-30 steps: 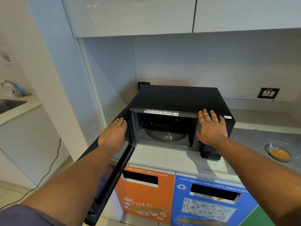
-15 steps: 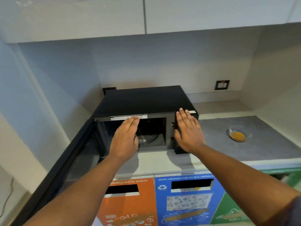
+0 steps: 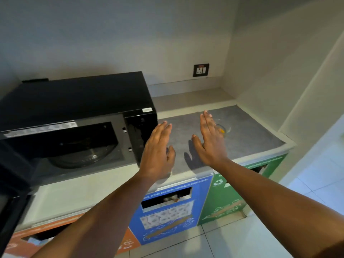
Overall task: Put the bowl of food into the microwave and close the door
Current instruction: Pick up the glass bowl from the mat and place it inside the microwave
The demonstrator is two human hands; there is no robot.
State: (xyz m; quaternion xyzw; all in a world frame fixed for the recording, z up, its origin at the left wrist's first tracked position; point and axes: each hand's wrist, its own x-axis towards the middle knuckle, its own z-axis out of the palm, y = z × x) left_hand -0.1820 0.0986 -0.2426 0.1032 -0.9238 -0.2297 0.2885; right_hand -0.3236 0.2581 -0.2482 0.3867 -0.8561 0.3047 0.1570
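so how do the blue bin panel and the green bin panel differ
The blue bin panel faces the camera squarely, its slot showing rubbish inside; the green bin panel angles away at the counter's right end, its slot partly hidden by the right arm. Both carry white recycling graphics and sit under the counter.

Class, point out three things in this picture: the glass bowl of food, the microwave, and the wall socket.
glass bowl [image 3: 224, 128], head view, on its rim beside the right hand.
microwave [image 3: 74, 97], head view, on its black top.
wall socket [image 3: 201, 70], head view, on its faceplate.
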